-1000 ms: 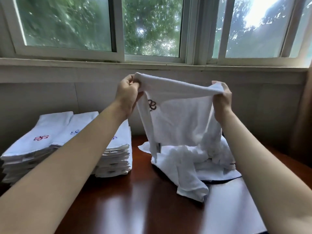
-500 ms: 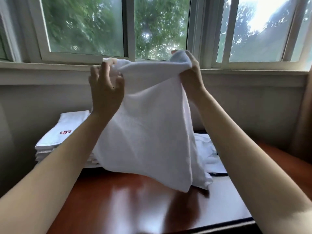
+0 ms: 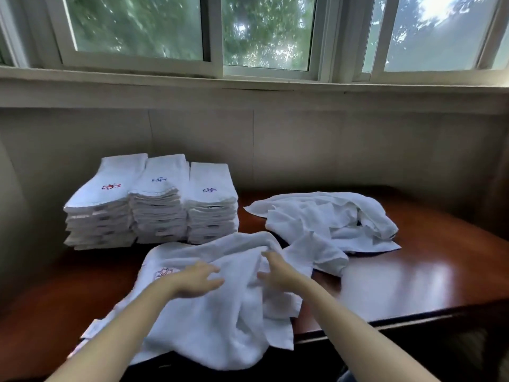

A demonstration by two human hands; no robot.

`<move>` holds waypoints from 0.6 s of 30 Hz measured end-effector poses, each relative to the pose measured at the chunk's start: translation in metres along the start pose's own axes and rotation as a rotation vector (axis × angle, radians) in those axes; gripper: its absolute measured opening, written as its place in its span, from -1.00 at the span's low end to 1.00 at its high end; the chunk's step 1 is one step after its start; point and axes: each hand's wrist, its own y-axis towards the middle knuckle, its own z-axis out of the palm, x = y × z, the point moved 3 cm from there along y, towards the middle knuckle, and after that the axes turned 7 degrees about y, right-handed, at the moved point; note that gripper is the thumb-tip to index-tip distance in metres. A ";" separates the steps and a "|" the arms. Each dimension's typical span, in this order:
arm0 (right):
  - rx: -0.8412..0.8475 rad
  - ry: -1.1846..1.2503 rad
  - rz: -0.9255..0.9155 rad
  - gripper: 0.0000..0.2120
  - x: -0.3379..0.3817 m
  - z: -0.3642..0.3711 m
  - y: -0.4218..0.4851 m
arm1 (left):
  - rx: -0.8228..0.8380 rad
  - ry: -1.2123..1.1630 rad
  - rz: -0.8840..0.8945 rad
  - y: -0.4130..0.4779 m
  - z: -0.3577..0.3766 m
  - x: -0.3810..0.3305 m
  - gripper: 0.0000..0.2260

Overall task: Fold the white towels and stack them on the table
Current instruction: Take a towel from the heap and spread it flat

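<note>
Three stacks of folded towels (image 3: 154,199) stand done on the table (image 3: 399,285), an unfolded heap (image 3: 330,216) waits beside them, and one rumpled towel (image 3: 214,321) lies nearest under a spread left hand (image 3: 197,279); the right hand (image 3: 278,272) has an unclear grip

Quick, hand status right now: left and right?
Left hand: open, resting on the unfolded towel.
Right hand: open, touching the same towel's raised fold.
</note>
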 end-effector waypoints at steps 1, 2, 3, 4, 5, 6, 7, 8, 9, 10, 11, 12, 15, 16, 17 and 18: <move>-0.022 0.002 0.007 -0.47 -0.009 0.007 -0.001 | 0.034 0.019 0.009 0.005 0.017 -0.002 -0.55; -0.066 0.031 0.002 -0.52 -0.016 0.010 -0.001 | 0.022 0.034 0.001 0.010 0.031 -0.002 -0.55; -0.130 0.062 -0.022 -0.56 -0.022 0.011 0.000 | -0.030 0.047 -0.024 0.015 0.044 0.001 -0.56; -0.219 0.053 -0.059 -0.57 -0.026 0.008 0.002 | -0.092 0.062 -0.061 0.020 0.051 0.005 -0.56; -0.333 -0.021 -0.079 -0.59 -0.029 0.002 0.006 | -0.133 0.074 -0.091 0.024 0.056 0.011 -0.57; -0.467 -0.138 -0.065 -0.63 -0.035 -0.008 0.011 | -0.145 0.083 -0.105 0.028 0.060 0.016 -0.58; -0.569 -0.254 0.002 -0.66 -0.043 -0.018 0.015 | -0.140 0.086 -0.108 0.032 0.062 0.021 -0.58; -0.582 -0.347 0.093 -0.65 -0.054 -0.027 0.021 | -0.131 0.085 -0.108 0.036 0.063 0.025 -0.58; -0.518 -0.398 0.174 -0.60 -0.067 -0.033 0.027 | -0.134 0.086 -0.112 0.041 0.063 0.029 -0.58; -0.424 -0.406 0.224 -0.55 -0.079 -0.037 0.033 | -0.147 0.087 -0.123 0.045 0.062 0.033 -0.57; -0.346 -0.396 0.247 -0.52 -0.090 -0.039 0.041 | -0.172 0.082 -0.140 0.050 0.061 0.037 -0.57; -0.303 -0.385 0.253 -0.49 -0.099 -0.043 0.048 | -0.203 0.078 -0.160 0.056 0.059 0.041 -0.56; -0.279 -0.353 0.259 -0.45 -0.118 -0.062 0.074 | -0.284 0.102 -0.245 0.068 0.061 0.039 -0.55; -0.276 -0.346 0.272 -0.44 -0.123 -0.070 0.081 | -0.307 0.117 -0.285 0.071 0.062 0.035 -0.54; -0.267 -0.343 0.291 -0.44 -0.126 -0.078 0.087 | -0.316 0.127 -0.322 0.075 0.063 0.030 -0.53; -0.251 -0.352 0.313 -0.44 -0.129 -0.085 0.092 | -0.315 0.127 -0.350 0.078 0.064 0.025 -0.52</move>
